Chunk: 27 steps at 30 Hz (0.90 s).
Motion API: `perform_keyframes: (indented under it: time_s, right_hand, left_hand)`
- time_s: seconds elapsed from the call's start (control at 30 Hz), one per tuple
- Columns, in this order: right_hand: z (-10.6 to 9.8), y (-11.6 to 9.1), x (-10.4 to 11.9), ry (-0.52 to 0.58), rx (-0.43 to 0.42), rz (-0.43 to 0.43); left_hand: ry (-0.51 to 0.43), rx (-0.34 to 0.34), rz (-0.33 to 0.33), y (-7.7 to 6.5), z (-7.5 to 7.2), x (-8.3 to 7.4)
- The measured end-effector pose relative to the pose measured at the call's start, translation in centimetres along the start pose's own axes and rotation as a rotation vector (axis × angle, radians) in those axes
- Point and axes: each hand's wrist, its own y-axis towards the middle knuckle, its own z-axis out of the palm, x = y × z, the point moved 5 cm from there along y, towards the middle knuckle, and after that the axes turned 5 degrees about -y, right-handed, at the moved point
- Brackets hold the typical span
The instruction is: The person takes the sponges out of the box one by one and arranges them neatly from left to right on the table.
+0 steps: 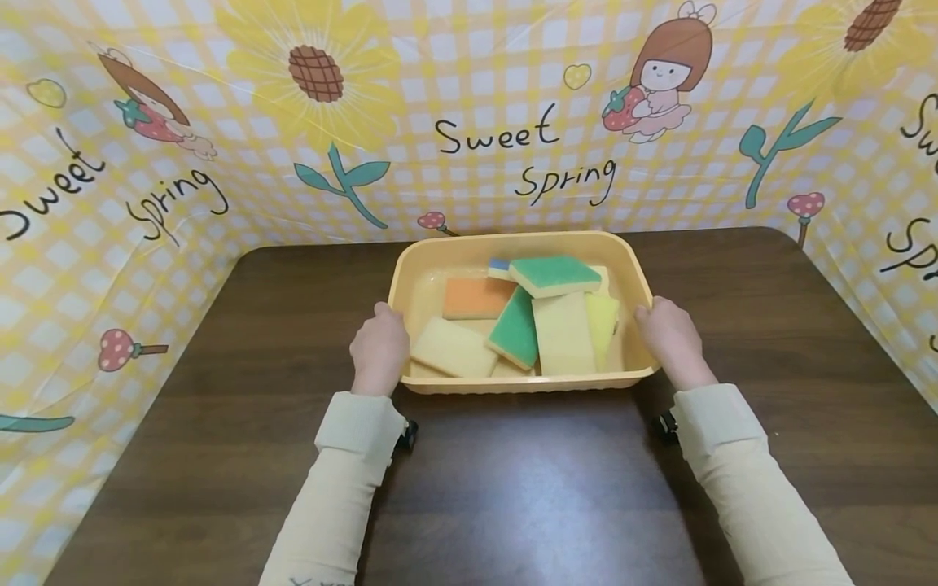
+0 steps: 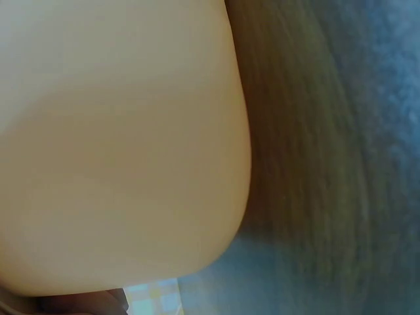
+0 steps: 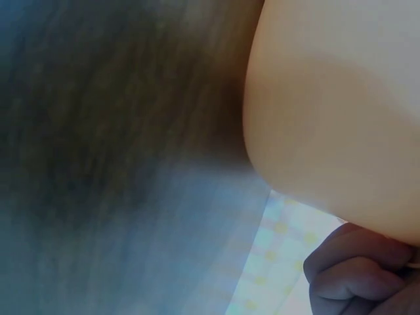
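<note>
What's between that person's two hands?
In the head view, a pale yellow plastic basin holding several sponges lies between the left hand and right hand, which grip its opposite ends.

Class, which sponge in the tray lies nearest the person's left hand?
The cream sponge in the near left corner of the tray; the others all lie farther from the left hand.

A pale-yellow rectangular tray (image 1: 513,384) with rounded corners is upright, the left hand (image 1: 381,352) gripping 1 short end, the right hand (image 1: 670,338) the other. Inside, in a loose overlapping heap, lie 2 green-topped sponges (image 1: 553,273), an orange sponge (image 1: 472,298), cream sponges (image 1: 456,350), a yellow sponge (image 1: 607,317) and a partly hidden blue-topped sponge (image 1: 499,264).
</note>
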Motion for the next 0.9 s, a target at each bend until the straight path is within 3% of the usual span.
perform_keyframes:
  time_s: [0.9]
  right_hand:
    - [0.1, -1.9, -0.5, 0.004, 0.023, 0.012]
  left_hand:
    - [0.016, -0.031, 0.037, -2.0, -0.1, 0.4]
